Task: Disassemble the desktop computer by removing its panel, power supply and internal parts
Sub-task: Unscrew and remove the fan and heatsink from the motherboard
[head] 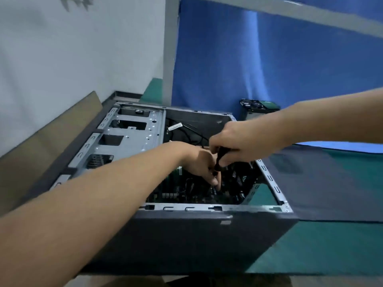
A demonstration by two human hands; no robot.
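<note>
Right hand [238,141] grips tool [220,160] inside case [186,208] rim — left hand [199,164] alongside.

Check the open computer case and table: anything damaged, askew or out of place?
Nothing stands out. The computer case lies on its side, open, with a dark panel flat on the mat beside it. The right hand grips a black tool inside; the left hand reaches in beside it. Blur hides fine detail.

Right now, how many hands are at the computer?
2. The left hand reaches down into the open computer case, fingertips near the board. The right hand sits just above it, gripping a black handle.
</note>
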